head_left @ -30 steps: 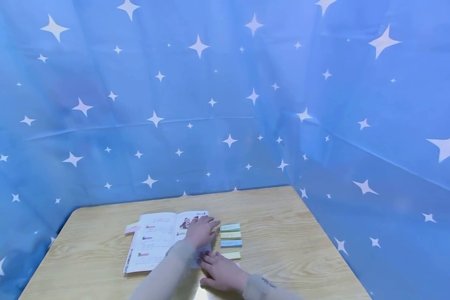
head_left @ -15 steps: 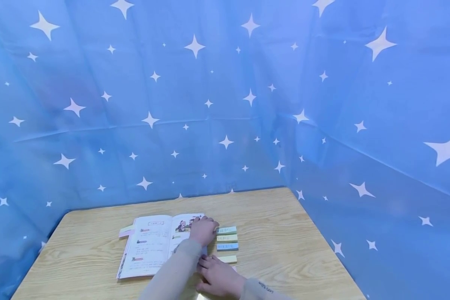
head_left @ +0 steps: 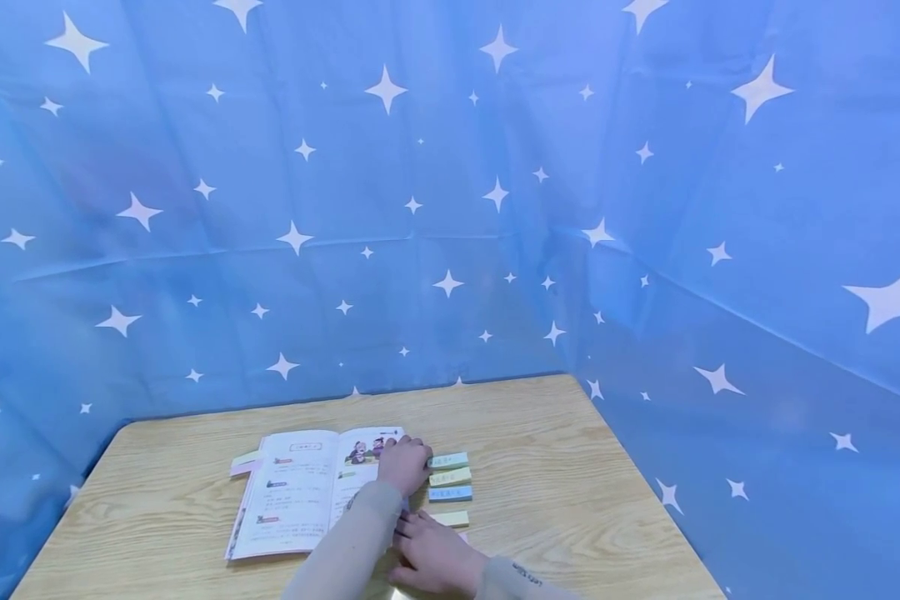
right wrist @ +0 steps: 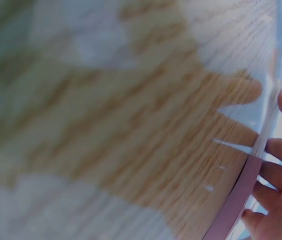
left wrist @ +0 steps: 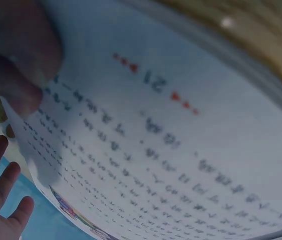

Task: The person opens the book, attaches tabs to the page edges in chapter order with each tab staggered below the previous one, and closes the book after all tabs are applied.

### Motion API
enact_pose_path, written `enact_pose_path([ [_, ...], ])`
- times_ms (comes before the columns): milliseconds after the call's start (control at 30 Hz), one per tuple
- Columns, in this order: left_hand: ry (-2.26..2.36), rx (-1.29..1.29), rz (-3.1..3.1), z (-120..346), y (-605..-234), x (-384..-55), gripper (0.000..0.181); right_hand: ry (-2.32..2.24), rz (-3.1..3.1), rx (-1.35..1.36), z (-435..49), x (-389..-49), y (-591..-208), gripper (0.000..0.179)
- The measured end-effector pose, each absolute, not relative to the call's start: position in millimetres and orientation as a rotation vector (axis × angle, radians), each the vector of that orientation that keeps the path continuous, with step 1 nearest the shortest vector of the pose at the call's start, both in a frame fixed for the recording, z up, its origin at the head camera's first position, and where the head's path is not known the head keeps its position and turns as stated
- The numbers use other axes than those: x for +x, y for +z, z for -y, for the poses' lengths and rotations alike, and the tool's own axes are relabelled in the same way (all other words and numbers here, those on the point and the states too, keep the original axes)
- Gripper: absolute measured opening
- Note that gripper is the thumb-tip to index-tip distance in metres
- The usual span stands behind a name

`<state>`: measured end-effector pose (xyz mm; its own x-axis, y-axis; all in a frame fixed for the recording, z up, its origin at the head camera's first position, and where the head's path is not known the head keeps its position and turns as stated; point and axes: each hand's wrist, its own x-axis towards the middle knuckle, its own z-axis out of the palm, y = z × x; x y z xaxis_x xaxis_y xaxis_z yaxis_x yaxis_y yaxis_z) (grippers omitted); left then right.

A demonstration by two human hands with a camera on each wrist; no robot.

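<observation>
an open, white-paged paper book [head_left: 292, 492] lies on the pale wood-grain table [head_left: 525, 433], its right page partly covered by the arms. the head view shows the left hand [head_left: 405, 465] at that page's outer edge, fingertips just beside a small pale green rectangular paper pad [head_left: 450, 460]; whether it grasps anything i cannot tell. the right hand [head_left: 438, 552] is nearer the person, by the book's lower right, fingers extended and thumb apart, clenched round nothing.

only the left wrist view shows the printed number 21 [left wrist: 155, 80], upside down between red marks, on a curving page. large blurred fingers [left wrist: 20, 45] lie over that page's edge there, too soft to read their hold. the right wrist view alone shows plainly a dusky pink strip [right wrist: 235, 202] beside the fingertips.

below the green pad lie a yellow paper pad [head_left: 452, 477] and a blue paper pad [head_left: 451, 493], with a second yellow pad [head_left: 452, 519] beside the right hand. pale green and pink paper slips [head_left: 245, 463] stick out past the book's left edge.
</observation>
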<state>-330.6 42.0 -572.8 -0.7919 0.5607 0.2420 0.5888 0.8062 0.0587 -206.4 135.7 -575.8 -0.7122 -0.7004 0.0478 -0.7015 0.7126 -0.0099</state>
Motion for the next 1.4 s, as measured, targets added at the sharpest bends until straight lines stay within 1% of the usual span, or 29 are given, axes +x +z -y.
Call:
enact_pose_path([
  [200, -0.139, -0.887, 2.774, -39, -571, -329, 0.013, 0.032, 2.845, 1.197, -132, -206, -574, 0.051],
  [367, -0.126, -0.901, 2.757, -33, -563, -326, 0.016, 0.035, 2.863, 1.187, -131, -204, -573, 0.058],
  [600, -0.135, -0.894, 2.743, -21, -560, -327, 0.013, 0.075, 2.888, 1.181, -128, -203, -572, 0.057],
  [767, -0.141, -0.881, 2.752, -14, -560, -330, 0.014, 0.055, 2.9, 1.173, -128, -203, -571, 0.06],
  [1100, -0.135, -0.865, 2.761, -3, -549, -327, 0.023, 0.075, 2.889, 1.15, -130, -203, -563, 0.056],
  [1267, -0.132, -0.856, 2.768, 1, -547, -328, 0.019, 0.102, 2.884, 1.145, -134, -207, -558, 0.054],
  [1400, -0.119, -0.829, 2.78, 5, -546, -330, 0.015, 0.141, 2.891, 1.112, -139, -218, -552, 0.051],
])
